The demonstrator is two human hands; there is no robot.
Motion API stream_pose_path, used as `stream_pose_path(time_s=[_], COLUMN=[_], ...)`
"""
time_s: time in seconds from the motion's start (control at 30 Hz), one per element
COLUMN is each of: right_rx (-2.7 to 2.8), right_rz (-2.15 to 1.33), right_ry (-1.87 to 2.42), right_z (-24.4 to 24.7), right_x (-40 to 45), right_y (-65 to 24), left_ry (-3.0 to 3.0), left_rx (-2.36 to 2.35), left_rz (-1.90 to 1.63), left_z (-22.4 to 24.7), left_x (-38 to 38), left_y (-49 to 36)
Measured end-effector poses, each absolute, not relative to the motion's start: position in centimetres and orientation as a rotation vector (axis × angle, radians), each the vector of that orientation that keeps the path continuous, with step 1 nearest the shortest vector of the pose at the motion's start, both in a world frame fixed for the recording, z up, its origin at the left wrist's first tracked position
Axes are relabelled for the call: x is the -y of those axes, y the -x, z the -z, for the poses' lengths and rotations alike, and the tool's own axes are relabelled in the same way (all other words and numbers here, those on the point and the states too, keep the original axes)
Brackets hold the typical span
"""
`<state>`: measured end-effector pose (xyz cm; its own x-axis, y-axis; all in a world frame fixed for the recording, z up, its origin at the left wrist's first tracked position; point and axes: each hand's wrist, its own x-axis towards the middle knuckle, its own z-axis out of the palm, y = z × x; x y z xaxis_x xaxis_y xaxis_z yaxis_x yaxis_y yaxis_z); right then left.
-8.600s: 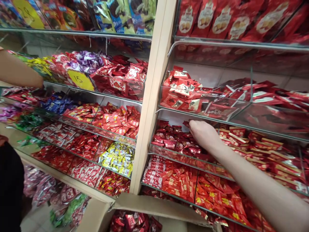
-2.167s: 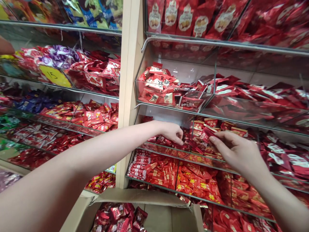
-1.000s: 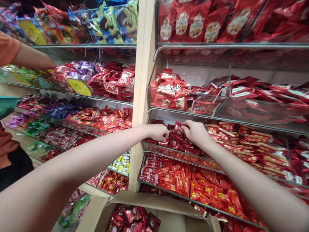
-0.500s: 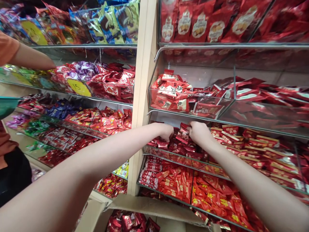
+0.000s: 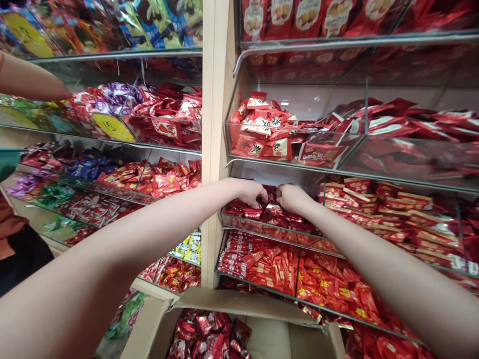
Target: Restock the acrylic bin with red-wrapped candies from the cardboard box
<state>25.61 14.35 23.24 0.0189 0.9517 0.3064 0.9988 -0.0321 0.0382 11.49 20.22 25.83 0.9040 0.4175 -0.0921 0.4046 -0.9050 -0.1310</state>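
Both hands reach into a clear shelf bin (image 5: 258,223) of dark red wrapped packets (image 5: 275,209). On the left side of the bin, my left hand (image 5: 254,193) has its fingers curled down at the packets, a dark red wrapper showing by the fingertips. Close to its right, my right hand (image 5: 292,198) is closed over the packets; its fingertips are partly hidden, and what they hold cannot be made out. Below, an open cardboard box (image 5: 243,303) contains shiny dark red packets (image 5: 209,333).
A wooden post (image 5: 212,124) divides the shelves. Red packets with gold edges (image 5: 389,214) lie right of my hands, and a glass shelf edge (image 5: 337,172) runs just above them. At the left, another person's arm (image 5: 32,80) reaches into a bin.
My right hand has moved left and down among the packets, nearer my left hand; the packet it held up is no longer raised. The view has shifted, showing more of the box.
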Motion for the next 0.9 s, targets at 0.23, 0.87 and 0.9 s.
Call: stream_pose_path(time_s=[0.23, 0.87, 0.9], right_rx=[2.273, 2.411, 2.415], right_rz=[0.203, 0.407, 0.422], right_ry=[1.924, 1.908, 1.898], right_z=[-23.0, -23.3, -23.3], right_x=[-14.3, -14.5, -14.5], right_y=[-25.9, -26.2, -26.2], left_ry=[2.947, 2.7, 2.704], left_rx=[0.64, 0.91, 0.921], left_rz=[-0.23, -0.149, -0.163], left_z=[-26.0, -25.5, -25.4], left_x=[-19.4, -19.2, -19.4], left_y=[-11.4, -13.2, -13.5])
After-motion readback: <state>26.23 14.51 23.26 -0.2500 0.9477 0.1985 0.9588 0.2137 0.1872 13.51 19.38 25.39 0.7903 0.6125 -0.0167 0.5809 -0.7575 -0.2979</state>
